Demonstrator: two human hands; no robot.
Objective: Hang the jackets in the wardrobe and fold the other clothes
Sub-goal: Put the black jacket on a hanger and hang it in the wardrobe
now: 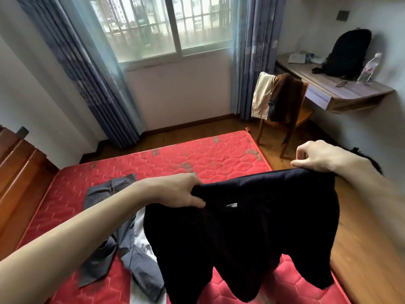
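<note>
black garment — fuzzy matt cloth, mattress — quilted

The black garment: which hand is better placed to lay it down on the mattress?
Probably left. The left hand grips the black garment above the mattress; the right hand holds it over the floor.

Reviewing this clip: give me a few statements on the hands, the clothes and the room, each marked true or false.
1. Both hands hold the black garment by its top edge. True: left hand, right hand.
2. The black garment lies flat on the mattress. False: it hangs in the air above the red mattress.
3. A grey garment lies on the mattress. True.
4. The chair is bare. False: the chair has clothes draped over its back.
5. A black backpack sits on the desk. True.
</note>
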